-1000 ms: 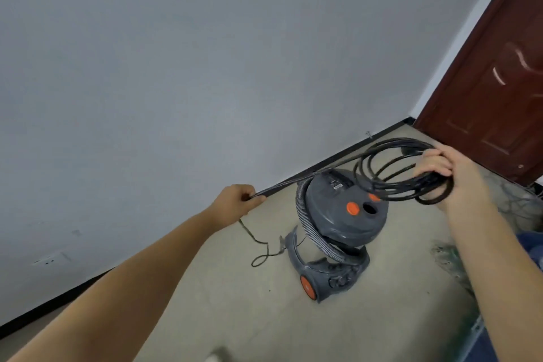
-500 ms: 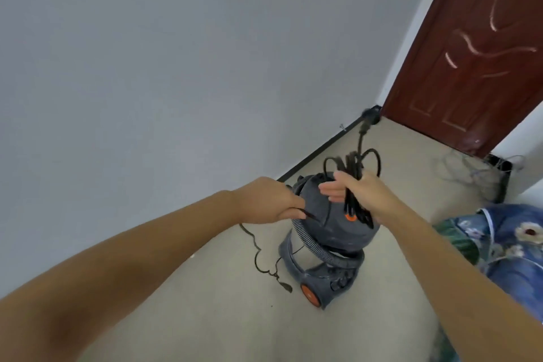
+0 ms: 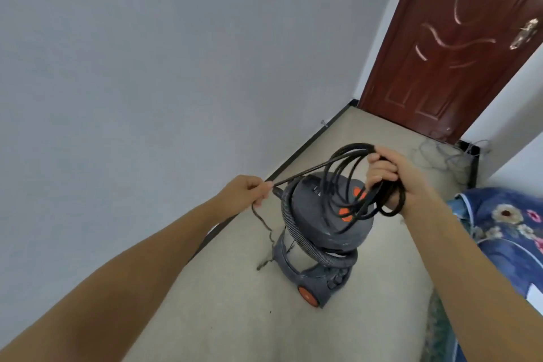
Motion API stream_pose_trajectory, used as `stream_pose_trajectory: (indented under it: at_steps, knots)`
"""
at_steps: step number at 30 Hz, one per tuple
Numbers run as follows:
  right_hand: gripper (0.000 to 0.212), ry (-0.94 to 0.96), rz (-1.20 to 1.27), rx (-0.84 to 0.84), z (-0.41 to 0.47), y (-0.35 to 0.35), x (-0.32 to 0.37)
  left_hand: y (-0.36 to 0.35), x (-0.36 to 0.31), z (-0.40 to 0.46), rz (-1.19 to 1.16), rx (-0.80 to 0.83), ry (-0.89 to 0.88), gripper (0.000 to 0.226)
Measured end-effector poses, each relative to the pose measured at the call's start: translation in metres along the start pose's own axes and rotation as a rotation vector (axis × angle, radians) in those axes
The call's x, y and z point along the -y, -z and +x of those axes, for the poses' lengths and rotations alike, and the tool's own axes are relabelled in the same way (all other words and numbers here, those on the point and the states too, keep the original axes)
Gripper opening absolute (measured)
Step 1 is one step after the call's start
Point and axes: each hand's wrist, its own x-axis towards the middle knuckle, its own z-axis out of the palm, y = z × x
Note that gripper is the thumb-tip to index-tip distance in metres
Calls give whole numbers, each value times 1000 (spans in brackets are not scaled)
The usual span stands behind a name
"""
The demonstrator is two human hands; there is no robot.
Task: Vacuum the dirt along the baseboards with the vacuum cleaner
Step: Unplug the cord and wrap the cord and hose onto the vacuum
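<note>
Your right hand [image 3: 393, 182] grips the coiled cord [image 3: 352, 185], fingers curled round the loops; your left hand [image 3: 246, 191] pinches the free strand taut (to keep loops tidy). The vacuum cleaner [image 3: 320, 232] stands on the floor beside the baseboard [image 3: 302, 153].

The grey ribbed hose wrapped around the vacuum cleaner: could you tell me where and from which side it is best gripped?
Probably grip the ribbed hose on its upper left arc, coming from the wall side. There it stands slightly proud of the vacuum cleaner body with nothing covering it. The right side sits under the coiled power cord held by the right hand.
</note>
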Motion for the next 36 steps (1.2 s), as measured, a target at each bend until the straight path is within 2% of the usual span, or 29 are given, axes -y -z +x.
stream_pose_trajectory:
  at_steps: [3, 6, 8, 10, 12, 13, 16, 18, 20, 22, 24, 25, 28, 29, 31, 33, 36]
  knots:
    - [38, 104, 259, -12, 1, -3, 9, -28, -1, 11, 132, 71, -12, 31]
    - [32, 266, 288, -168, 9, -1, 17, -48, 11, 17, 230, 180, 1, 26]
    - [41, 404, 124, -344, 23, 7, 20, -56, 13, 18, 308, 274, -36, 25]
    - [31, 477, -129, -462, 36, 14, 13, -66, 4, 18, 501, 407, -119, 27]
    - [24, 461, -550, -516, 48, 24, 1, -74, -5, 19, 747, 554, -204, 26]
    - [27, 402, -814, -507, 52, 31, -5, -76, -7, 20, 820, 598, -236, 23]
    - [47, 84, -1565, -281, 60, 46, -20, -78, -13, 29, 926, 617, -339, 18]
    - [41, -158, -1728, -82, 63, 49, -33, -79, -18, 38, 934, 545, -376, 22]
    - [44, -301, -1674, -7, 64, 51, -46, -78, -21, 50, 907, 454, -358, 29]
    - [47, -419, -1350, -12, 66, 58, -54, -78, -22, 65, 839, 394, -316, 32]
    - [38, -478, -1098, 29, 74, 70, -50, -81, -16, 81, 767, 327, -270, 34]
    - [31, -498, -1086, 83, 80, 76, -42, -82, -14, 89, 771, 281, -243, 34]
    - [33, -598, -1132, 286, 110, 92, -12, -92, -6, 116, 639, 173, -282, 44]
    - [36, -636, -1179, 358, 121, 95, 0, -95, -7, 127, 550, 203, -308, 56]
    - [35, -726, -1270, 487, 147, 102, 21, -100, -10, 152, 384, 347, -227, 70]
    - [24, -770, -1373, 564, 172, 109, 36, -104, -12, 178, 369, 442, -131, 58]
    - [13, -663, -1669, 597, 211, 118, 49, -115, -2, 210, 618, 420, -24, 39]
